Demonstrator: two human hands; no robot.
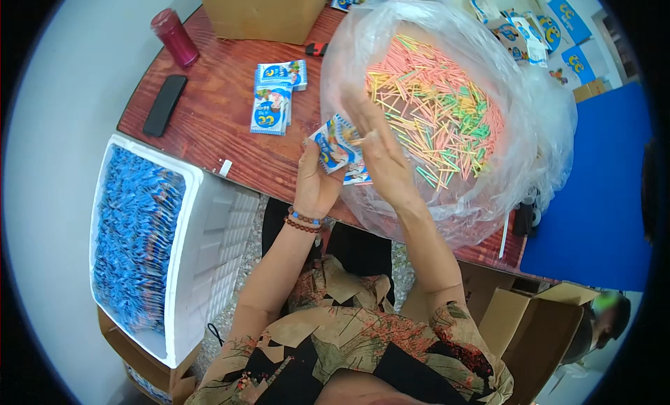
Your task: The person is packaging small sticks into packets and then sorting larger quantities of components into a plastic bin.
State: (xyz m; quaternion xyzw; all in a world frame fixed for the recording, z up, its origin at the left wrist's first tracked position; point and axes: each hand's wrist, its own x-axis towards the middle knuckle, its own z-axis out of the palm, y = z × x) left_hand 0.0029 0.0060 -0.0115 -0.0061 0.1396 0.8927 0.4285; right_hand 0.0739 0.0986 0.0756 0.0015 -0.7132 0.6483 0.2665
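Observation:
My left hand (317,190) is closed on a small blue-and-white packet (331,148) at the table's front edge. A second such packet shows partly below it, between my hands. Over the packet's right side is my right hand (388,165), its fingers stretched out and their tips blurred; the thumb is close to the packet's edge, and I see nothing held in it. Just right of my hands, a big clear plastic bag (342,63) lies open, full of thin pink, yellow and green sticks (447,101). Several like packets (271,108) lie in a small pile beyond my left hand.
On the left stands a white foam box (183,265) packed with blue packets. A black phone (165,105), a red bottle (174,39) and a cardboard box (265,13) line the table's far left. A blue panel (593,182) and an open carton (541,335) are at the right.

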